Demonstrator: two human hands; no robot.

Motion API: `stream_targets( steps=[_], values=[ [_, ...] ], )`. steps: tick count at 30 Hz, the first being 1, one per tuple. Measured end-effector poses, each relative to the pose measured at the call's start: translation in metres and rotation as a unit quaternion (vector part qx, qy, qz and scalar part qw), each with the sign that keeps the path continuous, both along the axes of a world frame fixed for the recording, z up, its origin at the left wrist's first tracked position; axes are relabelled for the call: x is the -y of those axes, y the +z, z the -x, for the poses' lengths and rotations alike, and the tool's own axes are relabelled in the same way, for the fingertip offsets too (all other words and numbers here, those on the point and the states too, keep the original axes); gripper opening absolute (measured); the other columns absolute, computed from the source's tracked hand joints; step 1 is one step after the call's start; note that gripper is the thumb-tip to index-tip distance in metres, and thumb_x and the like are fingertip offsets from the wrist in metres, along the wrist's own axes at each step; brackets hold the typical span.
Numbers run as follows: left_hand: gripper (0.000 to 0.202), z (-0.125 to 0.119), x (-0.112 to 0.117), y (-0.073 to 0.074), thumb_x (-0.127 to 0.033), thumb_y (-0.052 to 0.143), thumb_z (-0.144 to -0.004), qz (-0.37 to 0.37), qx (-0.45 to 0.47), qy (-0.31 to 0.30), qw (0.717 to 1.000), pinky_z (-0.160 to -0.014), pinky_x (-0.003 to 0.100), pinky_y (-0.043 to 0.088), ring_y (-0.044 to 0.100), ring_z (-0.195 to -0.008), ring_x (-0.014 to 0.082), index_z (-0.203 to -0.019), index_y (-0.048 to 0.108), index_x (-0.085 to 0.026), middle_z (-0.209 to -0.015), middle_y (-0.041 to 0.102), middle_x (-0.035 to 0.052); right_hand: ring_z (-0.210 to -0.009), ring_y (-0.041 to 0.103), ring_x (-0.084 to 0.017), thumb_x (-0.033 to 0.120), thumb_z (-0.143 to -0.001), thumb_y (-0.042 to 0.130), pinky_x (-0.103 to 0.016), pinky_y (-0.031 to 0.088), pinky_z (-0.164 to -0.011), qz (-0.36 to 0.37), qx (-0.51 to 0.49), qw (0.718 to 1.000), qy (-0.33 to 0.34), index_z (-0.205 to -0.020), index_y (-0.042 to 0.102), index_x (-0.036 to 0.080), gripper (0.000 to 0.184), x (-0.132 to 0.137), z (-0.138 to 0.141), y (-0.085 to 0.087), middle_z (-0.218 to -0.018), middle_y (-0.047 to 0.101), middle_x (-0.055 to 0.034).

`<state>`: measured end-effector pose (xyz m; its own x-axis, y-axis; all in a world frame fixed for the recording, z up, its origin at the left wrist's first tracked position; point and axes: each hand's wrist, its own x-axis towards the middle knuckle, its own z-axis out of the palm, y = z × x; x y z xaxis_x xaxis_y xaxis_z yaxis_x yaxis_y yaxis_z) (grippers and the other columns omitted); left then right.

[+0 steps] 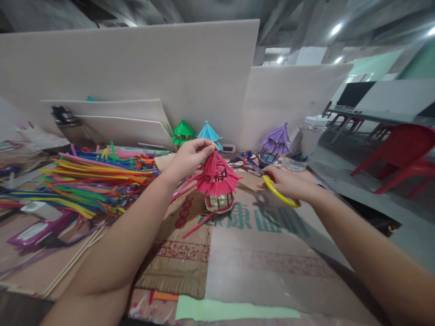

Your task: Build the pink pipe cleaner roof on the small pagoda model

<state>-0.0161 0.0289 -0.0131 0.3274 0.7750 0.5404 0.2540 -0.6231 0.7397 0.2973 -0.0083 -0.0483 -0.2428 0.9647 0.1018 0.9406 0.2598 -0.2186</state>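
A small model pavilion (217,183) with a pink pipe-cleaner roof stands on the cardboard sheet (244,253) in the middle of the table. My left hand (188,158) pinches the top of its roof with closed fingers. My right hand (288,183) rests on the cardboard to the right of the model, closed around yellow-handled scissors (280,194). A loose pink pipe cleaner (199,224) lies slanted in front of the model.
A big heap of coloured pipe cleaners (88,181) covers the table's left. Green (182,132), blue (209,132) and purple (276,144) finished pavilions stand at the back by white boards (142,72). A clear bottle (307,142) stands back right; red chairs (401,154) are beyond.
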Motion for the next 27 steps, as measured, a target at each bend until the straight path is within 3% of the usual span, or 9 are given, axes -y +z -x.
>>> stream_targets(
  steps=[4,7,11,14,17,21,24,27],
  values=[
    [0.035,-0.004,0.003,-0.002,-0.049,0.061,-0.087,-0.008,-0.008,-0.013,1.0,-0.081,0.027,0.046,0.061,-0.086,0.0181,-0.089,0.067,-0.015,-0.093,0.069,0.0058,-0.094,0.067,-0.028,0.042,-0.084,0.067,-0.031,0.047,-0.076,0.021,0.048,0.998,-0.032,-0.121,0.062,0.015,0.046,-0.008,0.017,-0.028,-0.113,0.07,-0.0173],
    [0.033,-0.007,0.005,-0.002,-0.047,0.06,-0.089,-0.017,-0.02,-0.008,1.0,-0.084,0.028,0.047,0.063,-0.088,0.0185,-0.09,0.068,-0.015,-0.096,0.071,0.006,-0.094,0.068,-0.029,0.033,-0.08,0.07,-0.032,0.047,-0.076,0.02,0.062,0.997,-0.037,-0.119,0.065,0.013,0.044,-0.008,0.022,-0.034,-0.112,0.07,-0.0191],
    [0.033,-0.009,0.008,-0.001,-0.045,0.059,-0.09,-0.027,-0.047,0.007,0.999,-0.084,0.028,0.048,0.065,-0.09,0.0195,-0.094,0.069,-0.014,-0.097,0.072,0.006,-0.105,0.065,-0.028,0.028,-0.088,0.062,-0.032,0.044,-0.082,-0.037,0.055,0.997,-0.026,-0.124,0.063,0.015,0.039,0.0,0.028,-0.023,-0.122,0.068,-0.0175],
    [0.032,-0.009,0.009,0.0,-0.044,0.061,-0.089,-0.02,-0.056,0.001,0.998,-0.08,0.026,0.049,0.066,-0.09,0.0187,-0.099,0.07,-0.015,-0.099,0.073,0.0055,-0.091,0.065,-0.022,0.035,-0.099,0.047,-0.03,0.042,-0.077,-0.116,0.014,0.993,-0.013,-0.103,0.068,0.017,0.028,0.015,0.046,-0.008,-0.103,0.072,-0.0111],
    [0.031,-0.008,0.01,0.001,-0.042,0.062,-0.089,-0.026,-0.061,0.006,0.998,-0.081,0.026,0.048,0.066,-0.09,0.0183,-0.098,0.07,-0.014,-0.099,0.073,0.0053,-0.079,0.062,-0.018,0.036,-0.098,0.052,-0.028,0.04,-0.07,-0.197,-0.085,0.974,0.076,-0.088,0.067,0.018,0.025,0.032,0.071,0.009,-0.087,0.071,-0.0057],
    [0.029,-0.007,0.012,0.003,-0.041,0.061,-0.089,-0.032,-0.057,0.008,0.998,-0.083,0.027,0.048,0.065,-0.087,0.0179,-0.093,0.07,-0.014,-0.097,0.073,0.0053,-0.074,0.061,-0.016,0.026,-0.091,0.064,-0.026,0.038,-0.065,-0.172,-0.113,0.969,0.134,-0.092,0.066,0.019,0.007,0.037,0.094,0.026,-0.085,0.071,-0.0023],
    [0.029,-0.007,0.012,0.005,-0.04,0.061,-0.088,-0.018,-0.057,0.012,0.998,-0.082,0.027,0.048,0.065,-0.085,0.0177,-0.092,0.069,-0.013,-0.095,0.073,0.0056,-0.077,0.061,-0.017,0.025,-0.085,0.073,-0.027,0.036,-0.065,-0.193,-0.045,0.969,0.146,-0.099,0.065,0.019,0.017,0.029,0.101,0.024,-0.089,0.07,-0.0029],
    [0.029,-0.007,0.011,0.005,-0.041,0.061,-0.088,-0.01,-0.059,0.017,0.998,-0.083,0.028,0.048,0.065,-0.086,0.0183,-0.091,0.069,-0.013,-0.094,0.073,0.0059,-0.083,0.061,-0.021,0.029,-0.085,0.075,-0.03,0.037,-0.067,-0.285,0.012,0.946,0.154,-0.106,0.063,0.016,0.028,0.022,0.105,0.013,-0.096,0.07,-0.0076]
  ],
)
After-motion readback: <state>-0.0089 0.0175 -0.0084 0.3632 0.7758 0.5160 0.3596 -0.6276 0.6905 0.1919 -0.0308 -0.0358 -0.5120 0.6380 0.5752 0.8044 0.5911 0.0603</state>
